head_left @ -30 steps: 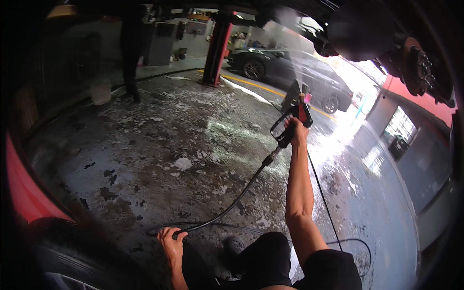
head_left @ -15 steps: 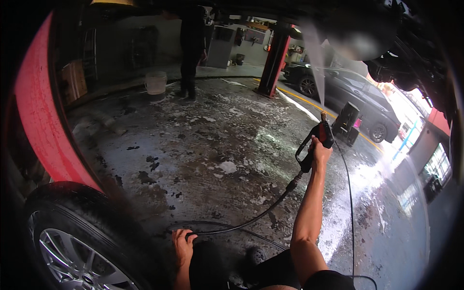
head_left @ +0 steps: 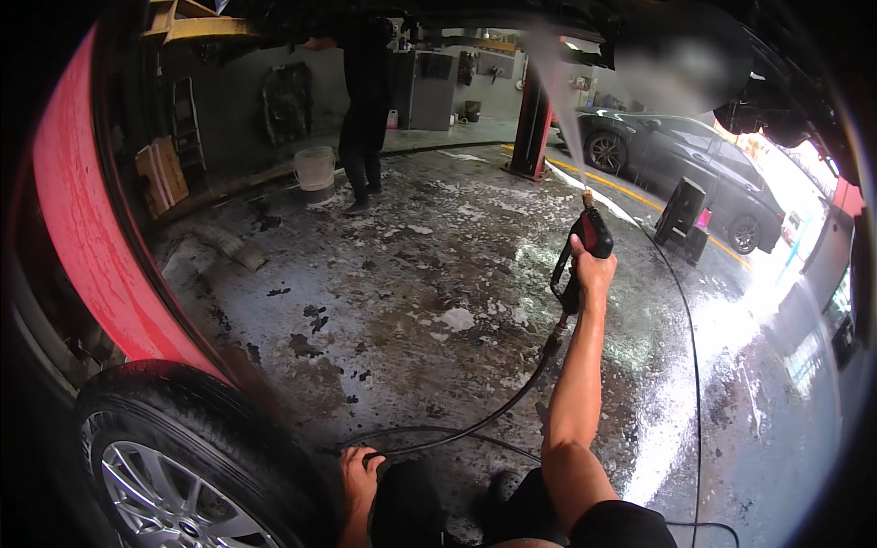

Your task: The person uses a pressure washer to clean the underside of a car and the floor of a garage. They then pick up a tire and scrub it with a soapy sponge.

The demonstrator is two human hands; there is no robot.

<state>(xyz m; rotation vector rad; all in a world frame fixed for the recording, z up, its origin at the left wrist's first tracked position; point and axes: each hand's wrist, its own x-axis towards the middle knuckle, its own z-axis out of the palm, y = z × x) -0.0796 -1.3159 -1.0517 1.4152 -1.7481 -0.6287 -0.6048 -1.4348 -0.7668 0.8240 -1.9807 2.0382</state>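
From my end of the link, I had the gun (head_left: pixel 594 236) right of centre in the frame, inside the right hand (head_left: pixel 595 270). Its long axis ran nearly upright, leaning a little right toward the top; the brass nozzle (head_left: pixel 587 197) lay above the fingers, and the hose (head_left: pixel 487 422) joined below them. The right fingers were wrapped around the grip; I couldn't tell how they sat on the trigger. From the nozzle the spray (head_left: pixel 564 110) fanned up and slightly left, beside the rounded dark part (head_left: pixel 683 57) at the upper right.

The left hand (head_left: pixel 359 475) was well apart from the gun, at the lower centre-left. Its thumb and fingers pinched the hose, which curved from there up and right to the gun. The right hand was plainly the nearer one to the nozzle.

At the lower left I saw a wheel (head_left: pixel 151 493) with a small hub emblem (head_left: pixel 189 529), too small to read. I could make out no legible writing on the gun, the hose or the grey car (head_left: pixel 676 155).
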